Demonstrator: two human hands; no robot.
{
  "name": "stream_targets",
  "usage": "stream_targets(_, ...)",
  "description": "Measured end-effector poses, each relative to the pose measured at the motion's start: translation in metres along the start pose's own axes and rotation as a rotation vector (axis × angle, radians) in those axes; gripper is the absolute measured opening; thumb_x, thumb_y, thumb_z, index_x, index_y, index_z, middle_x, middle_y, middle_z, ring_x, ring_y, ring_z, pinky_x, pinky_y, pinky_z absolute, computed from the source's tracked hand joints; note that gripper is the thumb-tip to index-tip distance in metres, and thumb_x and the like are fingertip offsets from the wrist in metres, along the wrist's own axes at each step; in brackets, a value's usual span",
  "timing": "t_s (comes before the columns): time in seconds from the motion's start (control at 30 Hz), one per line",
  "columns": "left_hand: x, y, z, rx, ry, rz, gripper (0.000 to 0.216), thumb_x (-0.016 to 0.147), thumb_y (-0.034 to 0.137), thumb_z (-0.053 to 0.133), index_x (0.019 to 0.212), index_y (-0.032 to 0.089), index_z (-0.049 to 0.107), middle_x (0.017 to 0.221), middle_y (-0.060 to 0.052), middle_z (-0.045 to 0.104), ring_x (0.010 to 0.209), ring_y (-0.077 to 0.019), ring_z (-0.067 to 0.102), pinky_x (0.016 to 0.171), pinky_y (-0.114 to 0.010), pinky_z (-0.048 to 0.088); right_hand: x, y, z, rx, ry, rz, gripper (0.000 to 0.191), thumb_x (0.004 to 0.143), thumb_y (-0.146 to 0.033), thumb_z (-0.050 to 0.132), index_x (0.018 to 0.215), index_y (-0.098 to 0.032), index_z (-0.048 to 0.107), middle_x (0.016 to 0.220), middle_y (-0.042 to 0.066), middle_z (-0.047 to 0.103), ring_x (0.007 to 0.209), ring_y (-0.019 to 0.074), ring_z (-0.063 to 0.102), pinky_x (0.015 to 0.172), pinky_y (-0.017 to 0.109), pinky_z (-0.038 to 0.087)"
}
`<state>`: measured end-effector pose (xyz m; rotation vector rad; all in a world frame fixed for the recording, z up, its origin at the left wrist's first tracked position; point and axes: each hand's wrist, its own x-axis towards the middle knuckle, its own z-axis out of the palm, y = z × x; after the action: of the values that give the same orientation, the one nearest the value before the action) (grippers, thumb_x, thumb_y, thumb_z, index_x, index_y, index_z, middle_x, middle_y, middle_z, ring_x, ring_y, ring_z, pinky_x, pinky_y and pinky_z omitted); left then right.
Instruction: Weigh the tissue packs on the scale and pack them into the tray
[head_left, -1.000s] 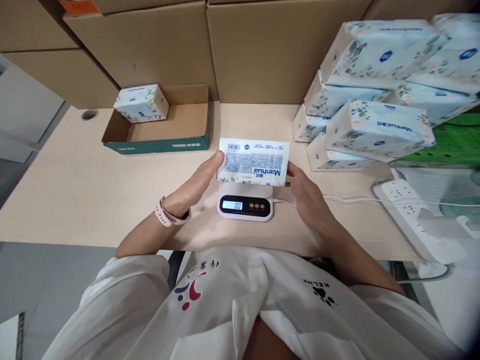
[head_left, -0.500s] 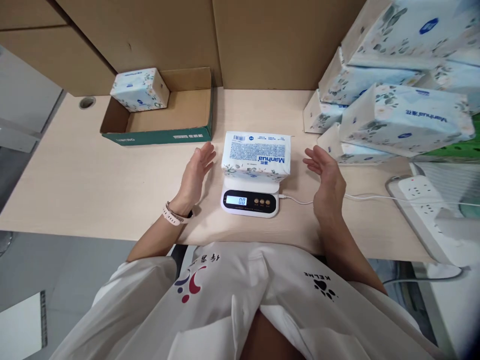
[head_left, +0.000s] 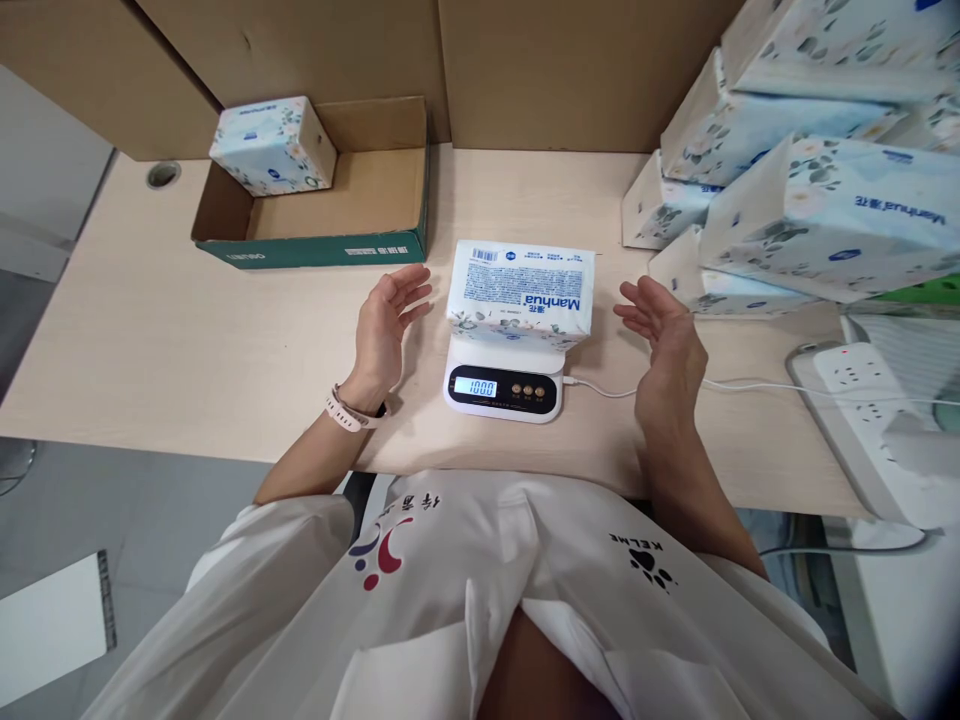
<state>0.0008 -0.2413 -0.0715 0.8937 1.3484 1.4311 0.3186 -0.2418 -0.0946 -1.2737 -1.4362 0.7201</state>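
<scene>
A tissue pack printed "Manhua" lies on a white digital scale, hiding most of its weighing plate. Lit digits on the scale's display look like 100.0. To the left of the pack, my left hand hovers with its fingers stretched out, touching nothing. My right hand is held apart from the pack's right side, fingers extended and holding nothing.
A green-sided cardboard box at the back left holds one tissue pack. Several tissue packs are stacked at the right. A white cable runs from the scale towards a power strip. Cardboard panels stand behind.
The scale's display has gone from 0.0 to about 100.0. Both hands stay apart from the pack, almost unmoved. The camera view has shifted slightly.
</scene>
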Motion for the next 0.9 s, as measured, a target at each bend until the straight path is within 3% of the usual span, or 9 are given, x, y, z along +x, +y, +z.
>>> stream_targets(0.53, -0.0012, -0.0009, 0.0016, 0.001, -0.018, -0.011, 0.053, 0.097, 0.072, 0.058, 0.106, 0.025, 0.081, 0.134, -0.009, 0.081, 0.132, -0.0311, 0.073, 0.113, -0.045, 0.058, -0.0026, -0.0013, -0.0010, 0.030, -0.018, 0.005, 0.062, 0.113, -0.070, 0.030, 0.146, -0.034, 0.069, 0.150, 0.007, 0.074, 0.128, 0.0272, 0.076, 0.116, 0.058, 0.058)
stream_targets(0.9, -0.0012, -0.0009, 0.0022, 0.008, -0.036, -0.010, 0.047, 0.100, 0.065, 0.056, 0.103, 0.026, 0.080, 0.131, -0.009, 0.083, 0.126, -0.0293, 0.076, 0.110, -0.045, 0.059, -0.0021, 0.0002, -0.0010, 0.013, -0.013, -0.014, 0.063, 0.112, -0.069, 0.032, 0.142, -0.032, 0.073, 0.148, 0.009, 0.076, 0.125, 0.0292, 0.078, 0.111, 0.058, 0.061)
